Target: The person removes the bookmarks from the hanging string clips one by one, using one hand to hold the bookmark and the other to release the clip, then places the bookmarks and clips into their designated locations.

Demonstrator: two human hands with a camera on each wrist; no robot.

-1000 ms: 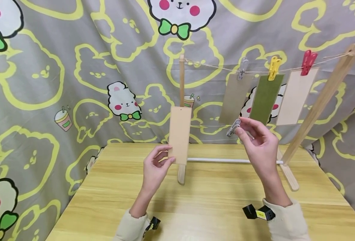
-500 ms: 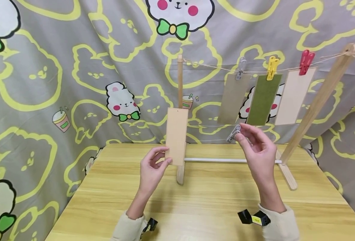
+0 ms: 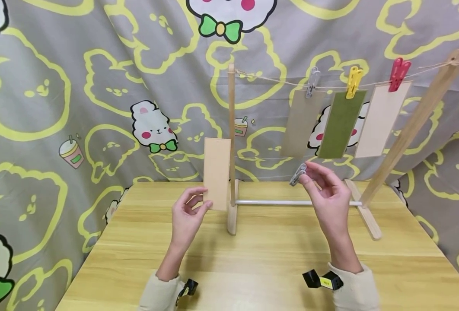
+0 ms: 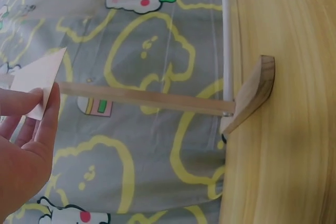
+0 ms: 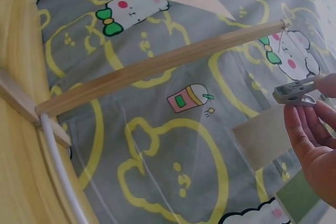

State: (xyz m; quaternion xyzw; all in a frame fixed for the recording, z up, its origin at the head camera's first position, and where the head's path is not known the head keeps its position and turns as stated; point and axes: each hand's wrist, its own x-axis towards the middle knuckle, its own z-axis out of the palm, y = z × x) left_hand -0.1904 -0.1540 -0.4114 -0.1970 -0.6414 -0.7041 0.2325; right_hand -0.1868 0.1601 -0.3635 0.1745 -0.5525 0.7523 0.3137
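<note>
- Shows no readable words, brands or numbers.
- Bears tiny dark marks on a yellow label (image 3: 326, 283) beside the right sleeve (image 3: 357, 288), too small to read.

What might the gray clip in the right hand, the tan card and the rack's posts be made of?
Gray clip: probably plastic, smooth, with molded-looking openings.
Tan card: perhaps stiff paper or thin board; matte, thin-edged and unbent.
Posts: likely wood, pale brown with faint grain lines.

The pale card (image 3: 217, 172) looks like smooth matt paper, and the grey peg (image 5: 289, 93) is pretty clearly plastic. The table (image 3: 260, 263) has a slightly glossy wood-grain finish, backed by matt, creased cloth (image 3: 198, 82).
</note>
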